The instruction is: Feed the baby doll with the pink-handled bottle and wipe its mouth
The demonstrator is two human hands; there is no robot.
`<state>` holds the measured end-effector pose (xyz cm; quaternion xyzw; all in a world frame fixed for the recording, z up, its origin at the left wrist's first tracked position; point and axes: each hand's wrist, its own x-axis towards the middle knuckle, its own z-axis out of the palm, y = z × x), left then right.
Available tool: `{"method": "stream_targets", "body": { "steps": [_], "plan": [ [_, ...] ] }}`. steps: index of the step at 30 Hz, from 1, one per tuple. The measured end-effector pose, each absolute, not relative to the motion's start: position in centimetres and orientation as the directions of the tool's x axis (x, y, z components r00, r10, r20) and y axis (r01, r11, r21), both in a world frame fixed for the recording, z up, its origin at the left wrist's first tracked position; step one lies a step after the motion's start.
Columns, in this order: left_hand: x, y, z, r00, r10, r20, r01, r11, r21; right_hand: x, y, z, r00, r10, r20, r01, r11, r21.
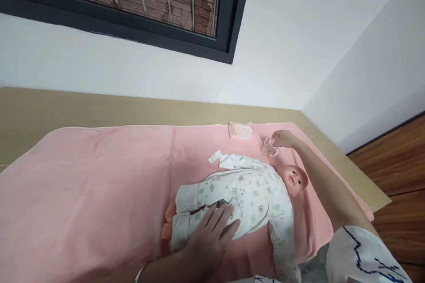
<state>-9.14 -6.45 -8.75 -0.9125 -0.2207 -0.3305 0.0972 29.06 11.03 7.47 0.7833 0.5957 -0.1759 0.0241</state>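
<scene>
A baby doll [294,179] lies on its back on a pink mat [126,177], head to the right. It wears a white patterned sleepsuit [252,185], and its bare feet [168,221] show at the left. My left hand [212,232] rests on the doll's leg with fingers spread. Beyond the doll's head, my right hand [283,138] is closed on a small clear baby bottle [269,147] with pink handles. The bottle is low over the mat; whether it touches is hard to tell.
A small translucent packet [240,131] lies at the mat's far edge, left of the bottle. The mat covers a light wooden surface [139,108] against a white wall [272,44]. A dark-framed window [229,31] is above, and wooden panels [398,172] stand at right.
</scene>
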Motion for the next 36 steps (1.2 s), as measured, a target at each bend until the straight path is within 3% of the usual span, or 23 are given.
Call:
{"method": "stream_targets", "body": {
  "steps": [7,23,36],
  "plan": [
    [-9.3,-6.3,-8.7,0.693,0.342,0.634,0.464,-0.885,-0.03,27.7,10.9,7.5,0.167,0.955,-0.247,0.977,-0.194,-0.092],
    [-9.3,-6.2,-8.5,0.694,0.341,0.634,0.464,-0.886,-0.032,29.7,10.9,8.1,0.219,0.951,-0.218,0.972,-0.193,0.132],
    [-9.4,-6.2,-8.5,0.694,0.334,0.638,0.459,-0.887,-0.035,30.9,10.6,7.1,0.261,0.931,-0.256,0.961,-0.224,0.163]
  ]
}}
